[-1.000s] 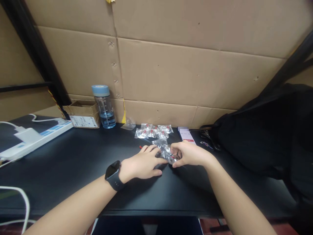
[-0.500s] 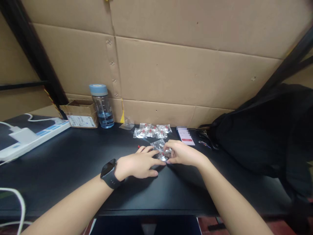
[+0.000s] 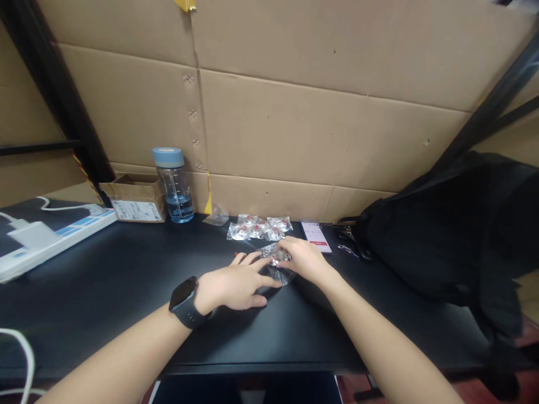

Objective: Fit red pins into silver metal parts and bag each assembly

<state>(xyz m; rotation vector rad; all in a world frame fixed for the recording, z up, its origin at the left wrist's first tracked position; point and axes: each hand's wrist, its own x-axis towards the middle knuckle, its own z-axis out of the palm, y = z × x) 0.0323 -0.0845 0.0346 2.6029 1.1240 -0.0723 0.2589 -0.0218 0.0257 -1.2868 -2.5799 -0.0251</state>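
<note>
My left hand [image 3: 236, 283] lies on the black table with its fingers spread, the fingertips touching the edge of a clear plastic bag [image 3: 283, 276]. The right hand [image 3: 308, 261] has its fingers and thumb curled round a shiny silver disc with a red mark [image 3: 274, 260], just beyond that bag. Part of the disc is hidden by the right fingers, and its exact kind is not clear. Farther back lies a group of several similar silver discs in clear packets [image 3: 257, 230], each with red on it. A tiny red thing [image 3: 236, 255] shows by my left fingertips.
A water bottle [image 3: 176, 188] stands before an open cardboard box [image 3: 137, 205] and a white power strip [image 3: 80, 235]. A phone with a lit screen [image 3: 315, 238] lies at the back. The black bag [image 3: 455, 224] fills the right side. Cardboard panels [image 3: 295, 129] rise behind.
The right hand has shifted slightly away from me and left with the disc. Clear plastic now shows where the disc lay. My left hand stays spread in nearly the same place.
</note>
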